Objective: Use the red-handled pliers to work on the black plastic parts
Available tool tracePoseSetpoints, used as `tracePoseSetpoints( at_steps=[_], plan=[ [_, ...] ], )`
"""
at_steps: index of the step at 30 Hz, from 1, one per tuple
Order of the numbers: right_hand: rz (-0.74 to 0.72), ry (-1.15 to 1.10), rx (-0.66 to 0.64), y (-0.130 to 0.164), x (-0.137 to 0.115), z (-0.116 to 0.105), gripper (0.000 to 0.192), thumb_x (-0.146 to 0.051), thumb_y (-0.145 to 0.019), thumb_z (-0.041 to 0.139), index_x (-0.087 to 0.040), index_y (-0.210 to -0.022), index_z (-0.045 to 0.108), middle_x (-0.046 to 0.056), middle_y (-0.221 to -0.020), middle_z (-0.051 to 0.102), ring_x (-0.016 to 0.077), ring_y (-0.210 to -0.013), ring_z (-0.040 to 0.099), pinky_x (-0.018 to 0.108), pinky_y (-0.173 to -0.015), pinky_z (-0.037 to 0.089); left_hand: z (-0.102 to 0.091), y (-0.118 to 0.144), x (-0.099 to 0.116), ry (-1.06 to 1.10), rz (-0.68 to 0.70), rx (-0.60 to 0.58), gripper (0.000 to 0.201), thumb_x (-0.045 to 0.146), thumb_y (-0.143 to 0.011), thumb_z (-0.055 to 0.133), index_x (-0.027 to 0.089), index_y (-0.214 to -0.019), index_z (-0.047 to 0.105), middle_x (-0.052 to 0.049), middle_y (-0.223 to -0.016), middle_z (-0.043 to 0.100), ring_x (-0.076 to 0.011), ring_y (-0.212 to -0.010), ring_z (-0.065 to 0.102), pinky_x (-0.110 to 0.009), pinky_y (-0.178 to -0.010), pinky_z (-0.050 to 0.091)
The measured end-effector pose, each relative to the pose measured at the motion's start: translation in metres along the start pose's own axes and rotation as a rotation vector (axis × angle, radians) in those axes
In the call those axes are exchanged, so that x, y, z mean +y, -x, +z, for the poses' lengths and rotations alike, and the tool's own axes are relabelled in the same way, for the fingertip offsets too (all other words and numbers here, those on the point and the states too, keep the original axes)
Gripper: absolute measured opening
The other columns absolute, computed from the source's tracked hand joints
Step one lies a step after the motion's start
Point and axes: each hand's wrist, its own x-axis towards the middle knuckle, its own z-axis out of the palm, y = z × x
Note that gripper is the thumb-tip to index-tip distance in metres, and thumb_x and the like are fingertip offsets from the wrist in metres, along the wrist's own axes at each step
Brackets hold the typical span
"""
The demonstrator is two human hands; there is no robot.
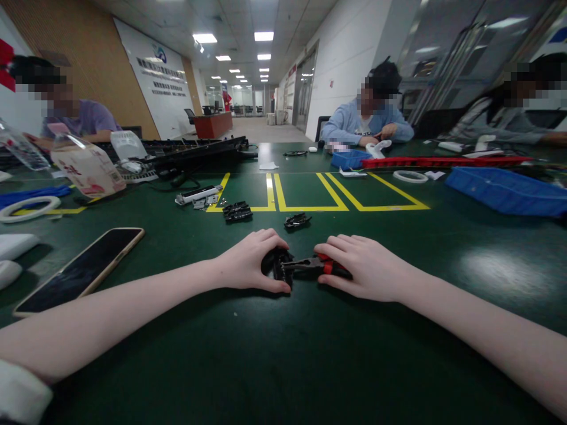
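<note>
My left hand point(257, 260) is closed around a small black plastic part point(282, 265), gripping it just above the green table. Red-and-black handled pliers point(325, 267) are in my right hand point(365, 268), their jaws pointing left and touching the black part. What exactly the jaw tips grip is too small to tell. Beyond my hands lie more dark parts: a cluster of black pieces point(238, 211) and a single black piece point(297, 221). White and silver pieces point(199, 196) rest farther left.
A phone point(82, 268) lies to the left, near a white tape ring point(29, 208) and a paper bag point(86, 165). Yellow tape lines point(310, 208) mark the green table point(283, 354). A blue bin point(509, 189) stands at right. Several people sit around the far side.
</note>
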Motion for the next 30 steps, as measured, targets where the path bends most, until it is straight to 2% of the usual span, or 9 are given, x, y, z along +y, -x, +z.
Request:
tracePoseSetpoints(
  at_steps=[7, 30],
  plan=[
    [0.068, -0.12, 0.01, -0.002, -0.003, 0.0, 0.05, -0.055, -0.096, 0.046, -0.015, -0.123, 0.059, 0.014, -0.104, 0.067, 0.0259, -0.087, 0.064, 0.037, -0.071, 0.049, 0.0, 0.001, 0.002, -0.019, -0.037, 0.012, 0.066, 0.064, -0.071, 0.077, 0.019, -0.117, 0.058, -0.01, -0.117, 0.06, -0.0289, -0.106, 0.056, -0.046, -0.092, 0.048],
    [0.043, -0.067, 0.015, -0.007, -0.006, 0.01, 0.05, -0.056, -0.095, 0.047, -0.015, -0.121, 0.059, 0.012, -0.1, 0.067, 0.0256, -0.084, 0.064, 0.037, -0.069, 0.049, 0.0, 0.0, 0.001, -0.038, 0.015, 0.032, 0.064, 0.062, -0.072, 0.077, 0.018, -0.115, 0.058, -0.01, -0.116, 0.06, -0.0276, -0.105, 0.056, -0.042, -0.092, 0.047]
  ],
)
